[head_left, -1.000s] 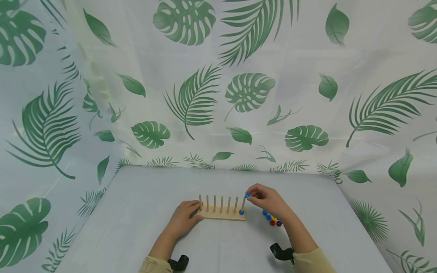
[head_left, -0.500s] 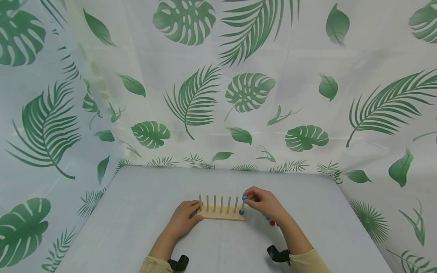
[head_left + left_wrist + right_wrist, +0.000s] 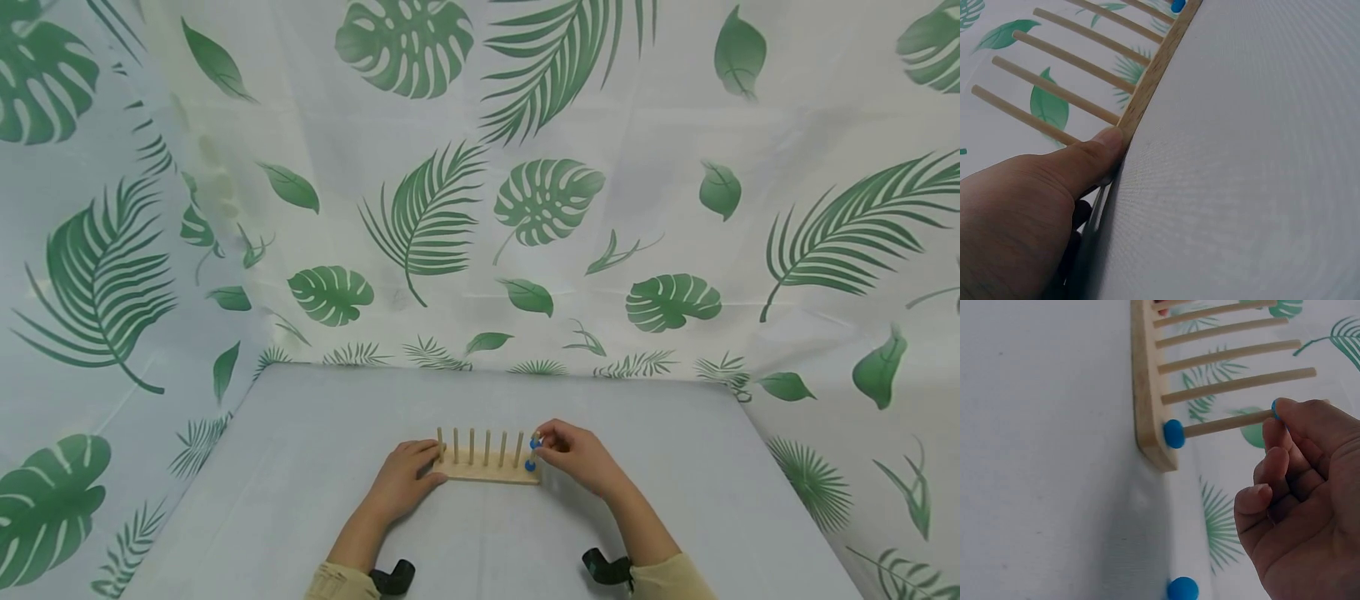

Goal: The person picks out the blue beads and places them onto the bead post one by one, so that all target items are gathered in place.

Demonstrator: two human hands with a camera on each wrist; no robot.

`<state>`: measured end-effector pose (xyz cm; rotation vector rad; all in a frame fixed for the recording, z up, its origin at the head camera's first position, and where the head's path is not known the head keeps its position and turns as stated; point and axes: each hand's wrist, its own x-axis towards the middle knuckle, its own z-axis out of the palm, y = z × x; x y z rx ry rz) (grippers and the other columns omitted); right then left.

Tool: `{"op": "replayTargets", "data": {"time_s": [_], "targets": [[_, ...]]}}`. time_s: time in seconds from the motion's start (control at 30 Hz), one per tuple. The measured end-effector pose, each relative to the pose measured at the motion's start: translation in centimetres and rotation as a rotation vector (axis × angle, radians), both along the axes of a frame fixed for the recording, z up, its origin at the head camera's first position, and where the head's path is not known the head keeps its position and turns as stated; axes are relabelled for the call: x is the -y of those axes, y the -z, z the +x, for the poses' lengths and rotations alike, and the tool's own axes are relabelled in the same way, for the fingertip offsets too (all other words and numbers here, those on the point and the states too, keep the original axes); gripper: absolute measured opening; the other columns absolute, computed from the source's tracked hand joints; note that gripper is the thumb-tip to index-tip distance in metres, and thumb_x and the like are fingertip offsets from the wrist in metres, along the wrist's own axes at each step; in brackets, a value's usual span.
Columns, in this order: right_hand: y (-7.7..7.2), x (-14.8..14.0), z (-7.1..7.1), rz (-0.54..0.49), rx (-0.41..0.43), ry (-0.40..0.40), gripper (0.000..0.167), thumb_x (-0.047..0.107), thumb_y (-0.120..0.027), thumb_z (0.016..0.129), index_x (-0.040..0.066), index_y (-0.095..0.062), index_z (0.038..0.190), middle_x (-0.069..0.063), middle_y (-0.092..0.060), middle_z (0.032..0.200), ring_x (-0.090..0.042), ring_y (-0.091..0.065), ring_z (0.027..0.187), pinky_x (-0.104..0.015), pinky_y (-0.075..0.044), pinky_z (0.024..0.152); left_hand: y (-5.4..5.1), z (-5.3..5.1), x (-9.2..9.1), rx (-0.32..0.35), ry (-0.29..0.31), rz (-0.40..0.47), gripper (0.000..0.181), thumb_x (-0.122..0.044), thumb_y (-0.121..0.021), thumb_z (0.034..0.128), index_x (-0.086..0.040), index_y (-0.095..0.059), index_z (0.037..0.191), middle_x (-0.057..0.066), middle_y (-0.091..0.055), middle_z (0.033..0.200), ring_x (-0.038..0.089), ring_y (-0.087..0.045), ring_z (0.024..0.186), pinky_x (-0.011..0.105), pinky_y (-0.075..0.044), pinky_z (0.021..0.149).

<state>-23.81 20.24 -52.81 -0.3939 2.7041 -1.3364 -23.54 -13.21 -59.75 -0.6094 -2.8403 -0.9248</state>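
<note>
A white, green-leaf-printed backdrop [image 3: 465,225] rises behind the pale grey table [image 3: 487,533].

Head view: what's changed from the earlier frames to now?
The right hand moved left and down, bringing its pinched blue bead from the tip of the end peg to just below it. That hand and forearm now hide the loose beads. Nothing let go. Unchanged: left hand on the rack, lower bead at the peg's base.

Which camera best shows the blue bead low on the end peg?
The right wrist view: the blue bead looks biggest there, with nothing covering it. The head view shows it tiny; the left wrist view, just part, at the top edge.
</note>
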Motion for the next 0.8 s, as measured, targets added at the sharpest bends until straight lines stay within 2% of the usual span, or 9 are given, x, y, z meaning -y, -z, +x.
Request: {"op": "replayTargets", "data": {"time_s": [0.37,0.57,0.8], "targets": [[2.3,0.1,-0.1,-0.003,0.003,0.004,0.019,0.02,-0.073,0.09,0.017,-0.066,0.108,0.004,-0.061,0.083,-0.009,-0.053,0.073,-0.022,-0.047,0.06,-0.1,0.1,0.1,0.002,0.007,-0.012,0.055,-0.039,-0.069,0.0908,-0.009,-0.061,0.136,0.005,-0.059,0.14,0.03,-0.05,0.132,0.052,-0.042,0.11],[3.2,0.3,0.1,0.012,0.049,0.045,0.016,0.023,-0.074,0.089,0.02,-0.064,0.101,0.004,-0.057,0.08,-0.009,-0.05,0.07,-0.022,-0.044,0.056,-0.1,0.1,0.0,0.029,-0.004,0.009,0.055,-0.039,-0.069,0.0907,-0.011,-0.06,0.137,0.003,-0.059,0.141,0.029,-0.049,0.133,0.051,-0.04,0.112],[3.8,0.5,0.2,-0.006,0.1,0.057,0.017,0.024,-0.073,0.09,0.019,-0.063,0.102,0.001,-0.056,0.079,-0.009,-0.048,0.059,-0.023,-0.042,0.049,-0.2,0.1,0.0,0.03,-0.008,-0.007,0.055,-0.038,-0.069,0.091,-0.01,-0.06,0.137,0.004,-0.059,0.141,0.03,-0.049,0.133,0.052,-0.041,0.111]]}}
